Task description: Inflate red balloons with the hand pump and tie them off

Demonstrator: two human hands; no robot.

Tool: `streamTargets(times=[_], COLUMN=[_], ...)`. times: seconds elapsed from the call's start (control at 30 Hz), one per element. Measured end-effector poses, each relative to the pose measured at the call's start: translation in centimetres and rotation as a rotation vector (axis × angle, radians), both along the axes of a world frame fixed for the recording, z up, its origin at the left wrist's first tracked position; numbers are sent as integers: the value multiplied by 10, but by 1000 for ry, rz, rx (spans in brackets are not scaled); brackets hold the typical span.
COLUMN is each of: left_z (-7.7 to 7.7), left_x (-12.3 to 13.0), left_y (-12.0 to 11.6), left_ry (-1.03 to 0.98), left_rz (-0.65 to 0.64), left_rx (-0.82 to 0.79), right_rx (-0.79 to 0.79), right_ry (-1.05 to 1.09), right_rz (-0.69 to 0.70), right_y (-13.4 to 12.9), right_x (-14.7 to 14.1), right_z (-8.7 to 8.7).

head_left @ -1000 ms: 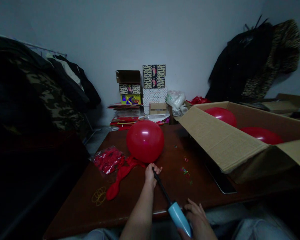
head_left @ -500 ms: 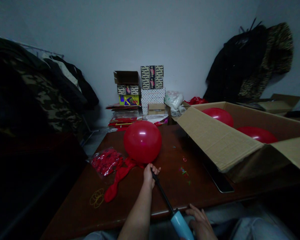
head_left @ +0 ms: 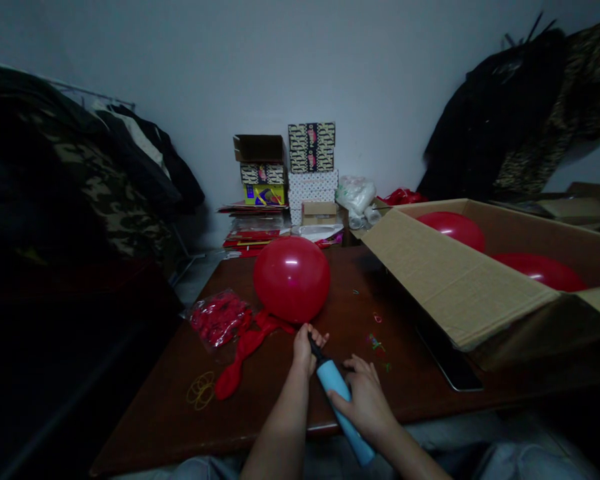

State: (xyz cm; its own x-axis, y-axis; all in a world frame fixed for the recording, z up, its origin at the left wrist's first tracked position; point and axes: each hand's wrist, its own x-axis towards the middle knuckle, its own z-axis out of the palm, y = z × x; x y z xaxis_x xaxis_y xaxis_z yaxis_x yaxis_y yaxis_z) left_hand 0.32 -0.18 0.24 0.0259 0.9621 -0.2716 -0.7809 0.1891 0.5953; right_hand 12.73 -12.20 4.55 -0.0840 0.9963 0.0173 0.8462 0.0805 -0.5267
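Note:
A round, inflated red balloon [head_left: 292, 280] stands just beyond my left hand [head_left: 309, 347]. The fingers of that hand are closed around the balloon's neck and the black end of a hand balloon pump; the joint itself is hidden. The pump's light blue barrel [head_left: 337, 393] slants down toward me over the table's front edge. My right hand [head_left: 365, 393] is on the barrel, its thumb across the top and its other fingers loosely bent along the right side. Left of the balloon lie a limp red balloon [head_left: 237, 363] and a clear bag of red balloons [head_left: 220, 319].
An open cardboard box [head_left: 440, 273] with red balloons inside occupies the right side, its flap overhanging a dark phone [head_left: 450, 360]. Yellow rubber bands [head_left: 201, 391] lie front left on the brown table [head_left: 270, 427]. Small coloured bands [head_left: 376, 343] are scattered right of my hands. Boxes [head_left: 313, 148] are stacked behind.
My right hand has pushed the blue barrel up toward my left hand, so the long black rod has slid inside. My left hand stays at the balloon's neck. The view has shifted slightly.

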Motion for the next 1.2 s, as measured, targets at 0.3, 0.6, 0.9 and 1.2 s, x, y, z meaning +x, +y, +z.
streamTargets(times=[0.3, 0.6, 0.9, 1.2], left_z=[0, -5, -4, -3], left_x=[0, 1, 0, 1], left_y=[-1, -2, -1, -2], left_ry=[-12, 28, 25, 14], left_rz=[4, 12, 21, 26], left_rx=[12, 36, 22, 7], right_rx=[3, -84, -156, -255], right_ry=[-26, -81, -57, -24], right_rz=[-16, 22, 128, 110], right_y=[-2, -34, -79, -95], right_x=[-3, 13, 52, 77], right_z=[-3, -11, -21, -27])
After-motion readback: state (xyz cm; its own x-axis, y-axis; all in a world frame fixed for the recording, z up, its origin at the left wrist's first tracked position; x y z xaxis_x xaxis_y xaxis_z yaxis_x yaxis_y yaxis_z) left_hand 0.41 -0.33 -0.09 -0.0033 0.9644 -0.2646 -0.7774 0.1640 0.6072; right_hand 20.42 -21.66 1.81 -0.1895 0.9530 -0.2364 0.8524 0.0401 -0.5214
